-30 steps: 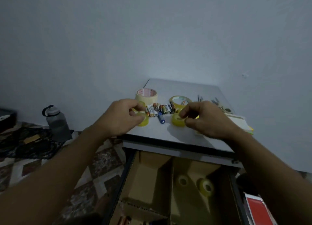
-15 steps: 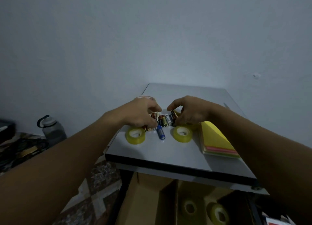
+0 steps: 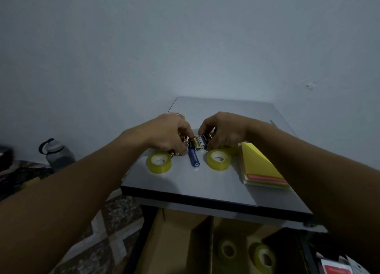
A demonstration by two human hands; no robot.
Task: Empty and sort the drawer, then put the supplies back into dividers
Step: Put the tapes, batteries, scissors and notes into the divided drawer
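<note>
Two yellowish drawer rolls (image 3: 227, 251) of tape lie side by side in the open drawer (image 3: 176, 243) at 6 o'clock in the view, both in the compartment right of the one cardboard divider (image 3: 202, 245). Above it, on the grey table (image 3: 205, 183), one stack of sticky notes (image 3: 261, 166) sits at 4 o'clock from the table's middle, yellow on top. Two more table rolls (image 3: 159, 162) of tape lie flat, one at 9 o'clock and one at 3 o'clock from a single blue battery (image 3: 193, 159), which points toward 6 o'clock. Just beyond it the batteries (image 3: 198, 143) are bunched: three show side by side, gold, white and black. A few reddish ones peek from under the left hand (image 3: 170, 134), too hidden to count. That hand's fingers curl down and pinch the bunch's 9 o'clock end; the right hand (image 3: 224, 133) curls its fingers round the 3 o'clock end. One larger tape roll (image 3: 171, 115) shows behind the left hand. One water bottle (image 3: 57, 153) stands on the floor at 9 o'clock.
</note>
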